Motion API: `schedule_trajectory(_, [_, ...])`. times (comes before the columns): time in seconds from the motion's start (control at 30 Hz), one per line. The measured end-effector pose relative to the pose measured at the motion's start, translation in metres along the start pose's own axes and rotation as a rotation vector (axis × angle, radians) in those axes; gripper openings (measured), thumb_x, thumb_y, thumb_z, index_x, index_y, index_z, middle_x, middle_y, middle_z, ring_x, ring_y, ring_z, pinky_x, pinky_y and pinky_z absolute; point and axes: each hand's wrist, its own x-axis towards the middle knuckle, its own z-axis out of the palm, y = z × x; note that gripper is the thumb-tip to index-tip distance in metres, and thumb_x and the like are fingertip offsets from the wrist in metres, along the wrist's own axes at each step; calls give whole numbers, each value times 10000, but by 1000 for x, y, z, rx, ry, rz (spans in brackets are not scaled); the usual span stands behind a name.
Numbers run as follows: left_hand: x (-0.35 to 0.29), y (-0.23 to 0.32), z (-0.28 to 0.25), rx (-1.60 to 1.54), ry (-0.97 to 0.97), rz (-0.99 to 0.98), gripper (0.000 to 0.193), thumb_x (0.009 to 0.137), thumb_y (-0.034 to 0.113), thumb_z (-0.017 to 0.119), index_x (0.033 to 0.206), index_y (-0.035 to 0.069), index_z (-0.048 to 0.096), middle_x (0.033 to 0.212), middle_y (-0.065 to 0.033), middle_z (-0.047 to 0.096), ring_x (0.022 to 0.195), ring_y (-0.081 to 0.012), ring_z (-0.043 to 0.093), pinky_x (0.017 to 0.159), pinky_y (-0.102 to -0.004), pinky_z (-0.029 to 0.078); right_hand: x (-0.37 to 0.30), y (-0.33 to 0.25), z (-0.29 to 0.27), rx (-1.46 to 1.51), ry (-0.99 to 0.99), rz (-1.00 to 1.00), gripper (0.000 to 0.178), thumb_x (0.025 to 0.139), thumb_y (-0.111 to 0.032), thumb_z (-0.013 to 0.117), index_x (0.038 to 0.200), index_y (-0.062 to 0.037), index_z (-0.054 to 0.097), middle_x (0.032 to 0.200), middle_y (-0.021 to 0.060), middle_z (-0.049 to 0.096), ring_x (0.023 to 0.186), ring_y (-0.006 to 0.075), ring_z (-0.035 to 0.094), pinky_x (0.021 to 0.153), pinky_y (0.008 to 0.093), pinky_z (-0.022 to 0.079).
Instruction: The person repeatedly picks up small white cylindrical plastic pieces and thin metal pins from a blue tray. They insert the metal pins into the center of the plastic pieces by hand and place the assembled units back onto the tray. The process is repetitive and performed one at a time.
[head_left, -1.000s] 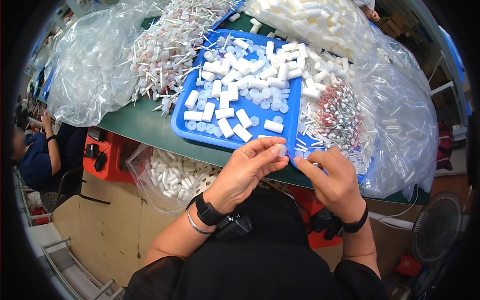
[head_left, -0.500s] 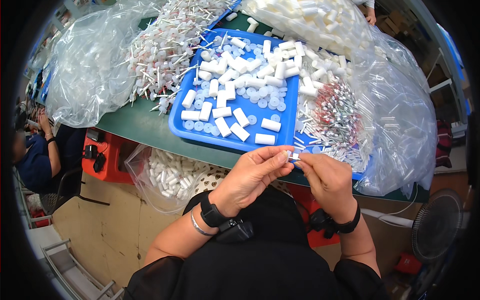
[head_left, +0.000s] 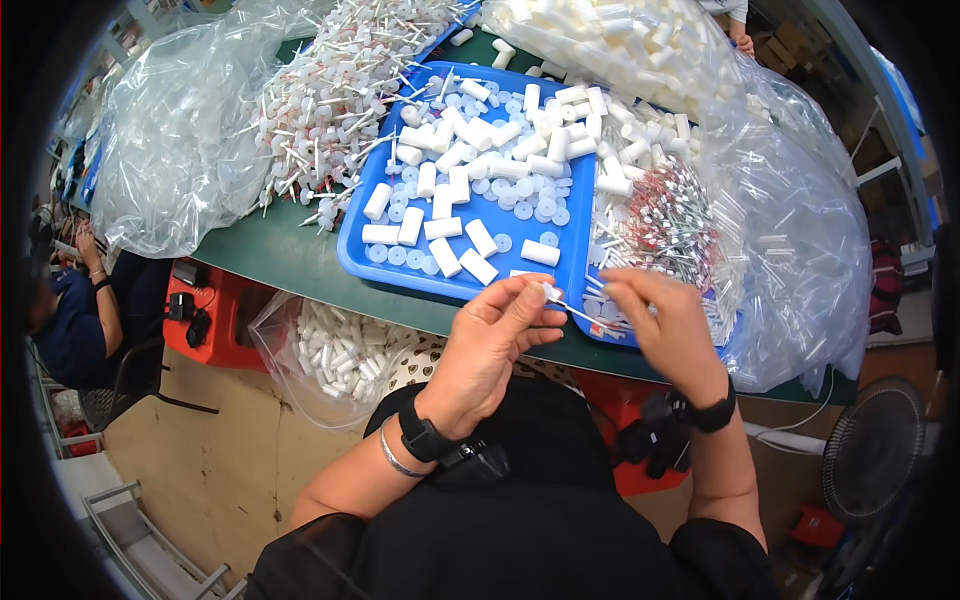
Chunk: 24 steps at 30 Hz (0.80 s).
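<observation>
Black cloth clothing (head_left: 520, 530) lies nearest. Beyond it, the left hand (head_left: 490, 340) has thumb and fingertips clamped on a small white piece with a thin white stick (head_left: 580, 313), near the tray's close right corner. Beside it, the right hand (head_left: 665, 335) is bent and blurred; whether it grips anything I cannot tell. Past both sits a shallow blue plastic tray (head_left: 400, 281) of white cylinders (head_left: 540, 253) and translucent round discs (head_left: 502, 243); farthest, a clear plastic bag (head_left: 640, 40) bulges with white pieces.
</observation>
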Motion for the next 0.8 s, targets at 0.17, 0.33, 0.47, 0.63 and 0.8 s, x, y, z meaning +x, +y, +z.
schedule_trajectory(0.17, [-1, 1, 0, 25, 23, -33, 330, 1039, 270, 607, 1258, 24, 612, 1124, -123, 698, 1030, -207, 700, 910, -324, 577, 21, 29, 8, -539, -224, -229, 113, 856, -112, 704, 903, -10, 713, 825, 144, 684, 787, 355, 664, 706, 428, 532])
schedule_trajectory(0.33, [0, 1, -1, 20, 15, -41, 351, 1045, 252, 595, 1302, 13, 586, 1148, -136, 690, 1088, -227, 693, 941, -341, 572, 29, 33, 19, -679, -272, -308, 121, 830, -93, 714, 919, -15, 689, 803, 148, 666, 761, 329, 662, 678, 416, 531])
schedule_trajectory(0.47, [1, 3, -2, -18, 17, -8, 363, 1055, 236, 575, 1330, 0, 558, 1157, -145, 682, 1100, -237, 690, 958, -346, 569, 22, 19, 0, -186, -271, -19, 80, 857, -19, 685, 933, 1, 673, 849, 138, 684, 759, 269, 675, 661, 352, 523])
schedule_trajectory(0.63, [-1, 12, 1, -40, 50, 55, 384, 1061, 229, 559, 1360, -9, 525, 1139, -146, 678, 1103, -242, 688, 963, -344, 570, 2, -7, -11, 54, -197, -41, 130, 891, -9, 689, 1016, 25, 694, 869, 122, 680, 734, 220, 666, 649, 318, 517])
schedule_trajectory(0.8, [1, 8, 5, -43, 32, 42, 367, 1057, 224, 566, 1345, -2, 541, 1125, -138, 682, 1100, -238, 690, 958, -343, 573, -9, -9, -5, 61, -100, -101, 122, 896, -7, 693, 1015, 15, 708, 872, 116, 678, 746, 234, 675, 658, 329, 529])
